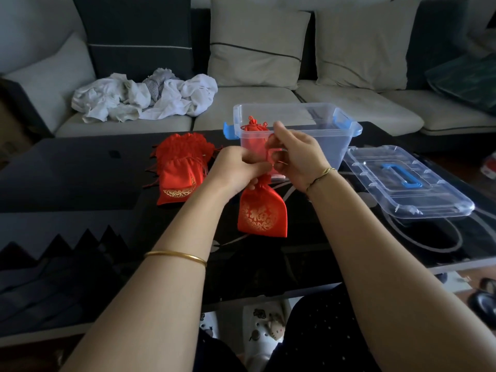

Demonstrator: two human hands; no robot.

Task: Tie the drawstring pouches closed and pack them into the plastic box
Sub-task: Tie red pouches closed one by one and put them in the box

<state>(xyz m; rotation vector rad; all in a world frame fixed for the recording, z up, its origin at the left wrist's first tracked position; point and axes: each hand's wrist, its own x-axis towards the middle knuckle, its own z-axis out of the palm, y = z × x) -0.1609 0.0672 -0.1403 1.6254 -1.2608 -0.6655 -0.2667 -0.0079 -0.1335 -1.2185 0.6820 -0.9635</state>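
Note:
A red satin drawstring pouch [262, 214] with gold print hangs above the dark table, held at its gathered neck. My left hand [236, 169] grips the neck. My right hand [294, 154] pinches the pouch's cord just above it, the two hands close together. Behind them stands the clear plastic box [322, 145] with blue latches, and one red pouch [253, 140] sits upright inside at its left end. A pile of several red pouches [179, 167] lies on the table to the left.
The box's clear lid [402, 183] with a blue handle lies flat on the table at right. A grey sofa [349, 108] with cushions stands behind, with crumpled white cloth [145, 96] on its seat. Slippers show on the floor below the table's near edge.

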